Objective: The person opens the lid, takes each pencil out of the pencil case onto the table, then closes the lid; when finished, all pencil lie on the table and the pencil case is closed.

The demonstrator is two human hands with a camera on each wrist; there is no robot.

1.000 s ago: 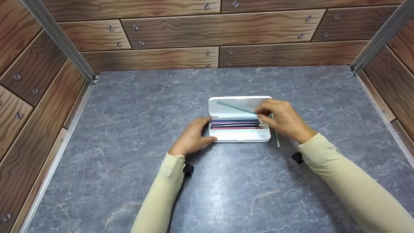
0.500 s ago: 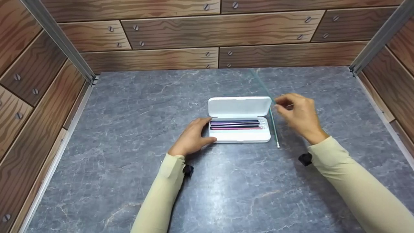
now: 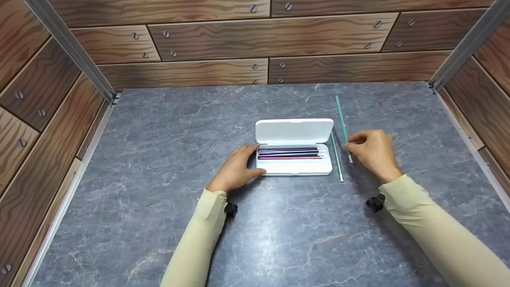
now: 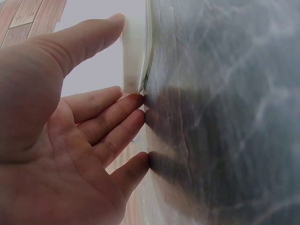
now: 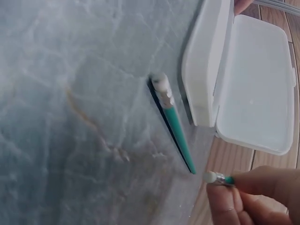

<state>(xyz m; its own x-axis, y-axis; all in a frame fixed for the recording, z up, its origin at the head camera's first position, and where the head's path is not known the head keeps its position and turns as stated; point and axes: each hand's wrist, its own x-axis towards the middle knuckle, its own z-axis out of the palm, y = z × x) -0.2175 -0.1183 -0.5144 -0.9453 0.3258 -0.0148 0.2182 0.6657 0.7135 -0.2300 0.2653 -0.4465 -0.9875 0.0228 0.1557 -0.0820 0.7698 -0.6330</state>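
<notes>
A white pencil case (image 3: 295, 167) lies with its lid (image 5: 255, 84) raised, and several dark, purple and pink pencils (image 3: 291, 153) are inside. At its left end rests my left hand (image 3: 237, 169): the thumb touches the near corner, the fingers the far corner, nearly straight in the left wrist view. My right hand (image 3: 374, 153) pinches a teal pencil (image 3: 341, 119) near its white eraser end, between thumb and fingers. A second teal pencil (image 3: 336, 157) lies on the table just right of the case, its eraser (image 5: 160, 83) towards me.
The grey marbled tabletop (image 3: 159, 131) surrounds the case. Wood-print panels (image 3: 207, 40) wall it at the back and both sides, with metal posts (image 3: 75, 52) at the rear corners.
My right hand has carried the teal pencil from over the open case to its right, turning it lengthwise beside the other teal pencil. My left hand has stayed at the case.
</notes>
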